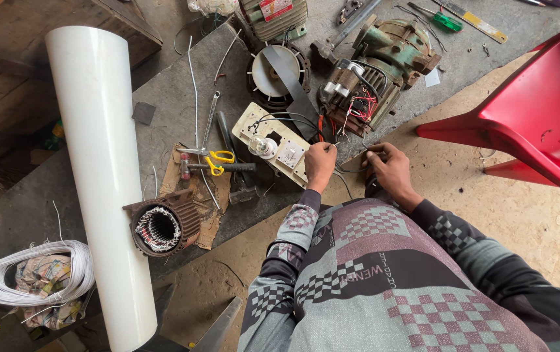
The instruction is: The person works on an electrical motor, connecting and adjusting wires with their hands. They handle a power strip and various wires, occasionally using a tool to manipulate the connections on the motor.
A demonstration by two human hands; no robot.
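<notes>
My left hand [319,164] is closed around thin wires at the edge of a cream switchboard [273,141] lying on the grey bench. My right hand [389,171] grips a small dark object, partly hidden, just right of it; what it is I cannot tell. Black and red wires [351,107] run from the board up to a green electric motor [384,65] with its terminal end exposed. Both hands sit close together below the motor.
A long white pipe [100,169] lies across the bench at left, with a wound stator [161,228] beside it. Yellow-handled scissors [218,160], a hammer [237,176], a spanner and a fan cover [276,75] lie nearby. A red plastic chair [541,117] stands right. A white wire coil [32,274] sits bottom left.
</notes>
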